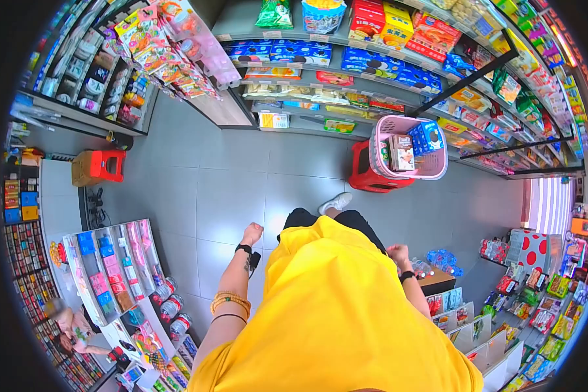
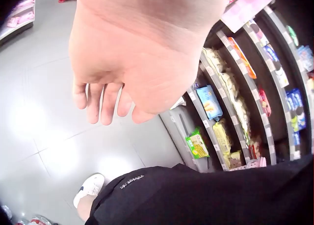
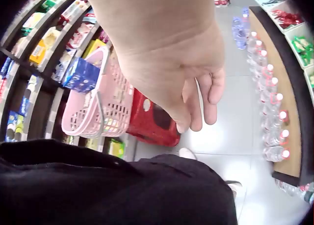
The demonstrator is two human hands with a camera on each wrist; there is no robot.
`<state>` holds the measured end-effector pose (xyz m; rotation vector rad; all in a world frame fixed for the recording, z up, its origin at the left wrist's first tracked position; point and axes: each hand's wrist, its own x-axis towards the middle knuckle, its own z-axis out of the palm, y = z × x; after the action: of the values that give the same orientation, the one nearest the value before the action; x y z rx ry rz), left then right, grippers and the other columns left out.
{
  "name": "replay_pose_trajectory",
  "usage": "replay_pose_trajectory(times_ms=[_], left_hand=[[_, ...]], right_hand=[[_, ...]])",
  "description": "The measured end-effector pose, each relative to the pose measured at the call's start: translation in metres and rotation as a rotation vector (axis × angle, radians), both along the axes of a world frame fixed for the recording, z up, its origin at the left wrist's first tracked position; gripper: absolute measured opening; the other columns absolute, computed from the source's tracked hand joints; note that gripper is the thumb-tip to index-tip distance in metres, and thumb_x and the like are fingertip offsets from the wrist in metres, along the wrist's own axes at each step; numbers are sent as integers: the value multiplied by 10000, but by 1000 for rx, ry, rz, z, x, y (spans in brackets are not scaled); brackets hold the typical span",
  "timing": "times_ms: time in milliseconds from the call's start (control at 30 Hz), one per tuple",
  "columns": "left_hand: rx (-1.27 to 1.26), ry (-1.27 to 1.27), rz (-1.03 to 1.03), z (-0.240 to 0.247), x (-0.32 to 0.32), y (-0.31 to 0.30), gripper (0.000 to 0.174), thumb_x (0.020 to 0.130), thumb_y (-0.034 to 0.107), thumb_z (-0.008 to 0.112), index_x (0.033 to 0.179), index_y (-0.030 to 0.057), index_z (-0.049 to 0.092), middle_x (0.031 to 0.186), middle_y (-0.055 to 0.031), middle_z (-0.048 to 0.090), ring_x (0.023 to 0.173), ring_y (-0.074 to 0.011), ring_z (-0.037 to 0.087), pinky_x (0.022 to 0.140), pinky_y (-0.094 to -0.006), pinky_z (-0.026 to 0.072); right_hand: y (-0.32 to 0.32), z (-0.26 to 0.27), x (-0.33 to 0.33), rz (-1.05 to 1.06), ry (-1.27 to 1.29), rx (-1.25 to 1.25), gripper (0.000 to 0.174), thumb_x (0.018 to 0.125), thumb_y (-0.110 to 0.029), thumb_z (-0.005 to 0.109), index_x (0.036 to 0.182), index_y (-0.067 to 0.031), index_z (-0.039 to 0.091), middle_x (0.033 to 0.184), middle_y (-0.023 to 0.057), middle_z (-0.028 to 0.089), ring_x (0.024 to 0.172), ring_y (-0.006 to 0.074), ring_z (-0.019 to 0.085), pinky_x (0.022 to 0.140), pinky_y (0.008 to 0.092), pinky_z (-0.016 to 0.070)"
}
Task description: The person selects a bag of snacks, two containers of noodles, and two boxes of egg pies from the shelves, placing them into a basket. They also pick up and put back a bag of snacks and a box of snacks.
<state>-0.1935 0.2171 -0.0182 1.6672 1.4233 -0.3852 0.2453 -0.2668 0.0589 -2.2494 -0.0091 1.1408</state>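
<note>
My left hand (image 1: 253, 234) hangs beside my body over the floor, and in the left wrist view its palm shows with the fingers loosely bent and nothing in them. On the other side hangs my right hand (image 1: 397, 252), likewise holding nothing; its fingers droop in a slack curl in the right wrist view. Nearest to the right hand is a pink shopping basket (image 3: 115, 95), standing on a red stool (image 1: 362, 176). Inside it lie a blue box (image 1: 426, 137) and a brown-and-white box (image 1: 403, 153). Neither hand touches the basket.
Shelves of packaged snacks (image 1: 307, 55) run along the front and right. At left stands a white display rack (image 1: 114, 271), with another red stool (image 1: 104, 166) beyond it. Bottled water (image 3: 270, 112) lines the right side. A person (image 1: 78, 330) is at lower left.
</note>
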Motion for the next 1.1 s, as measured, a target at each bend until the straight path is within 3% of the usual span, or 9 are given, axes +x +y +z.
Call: replay_pose_trajectory(times_ms=[100,200,333,533,600,667,733,833,1100], left_hand=[[19,-29,-84,1,27,16,415,879,383,623,1043,4,665,1054,-244,704,1058,-428,656,914,-466,529],[-29,6,-241,-4,82,52,421,898,392,608,1048,2,661,1093,-236,697,1091,-429,642,942,-465,522],[239,-297,-227,45,180,106,425,941,379,571,1145,17,662,1169,-242,684,1129,-412,639,962,-461,520],[480,-686,-63,242,326,201,374,917,237,681,1201,3,613,1165,-204,687,1107,-353,666,959,-429,522],[721,-729,-109,284,354,230,390,899,217,691,1220,16,595,1184,-177,641,1144,-339,613,989,-422,487],[1054,-760,-154,344,389,272,462,885,206,695,1275,12,540,1199,-206,574,1187,-386,525,1034,-467,422],[1168,-747,-83,370,409,302,507,877,242,708,1270,-27,536,1211,-234,563,1194,-406,500,1044,-483,401],[1312,-685,-36,386,430,347,575,907,340,676,1296,-59,532,1256,-264,564,1196,-421,512,1054,-487,391],[936,-410,-24,393,441,410,922,914,634,547,1436,-118,439,1431,-351,482,1367,-456,442,1158,-462,337]], right_hand=[[-28,-3,-24,-257,11,69,45,832,-34,702,849,-4,731,757,72,713,648,126,658,595,299,526],[-27,-14,-21,-250,77,123,70,858,-44,669,888,-8,721,785,76,713,665,132,663,601,298,528],[11,-35,15,-150,166,230,104,894,-57,625,940,-14,707,822,82,713,686,140,671,609,296,529],[93,-27,104,-219,220,302,146,948,-97,560,1027,-34,665,849,86,711,699,171,689,616,291,539],[104,-41,138,-262,239,372,132,985,-140,584,1057,-32,611,853,120,695,713,215,692,613,306,555],[129,-25,156,-292,254,291,132,987,-140,576,1059,-35,608,865,122,696,681,212,685,579,307,550],[122,-38,158,-280,296,266,125,990,-204,597,1040,-92,623,888,80,718,722,182,703,595,291,533],[122,-49,155,-276,302,281,119,984,-192,606,1039,-88,625,880,89,715,719,182,694,601,295,538],[112,-85,126,-466,356,344,114,953,-106,619,1036,-29,620,814,108,700,659,202,674,604,309,565]])
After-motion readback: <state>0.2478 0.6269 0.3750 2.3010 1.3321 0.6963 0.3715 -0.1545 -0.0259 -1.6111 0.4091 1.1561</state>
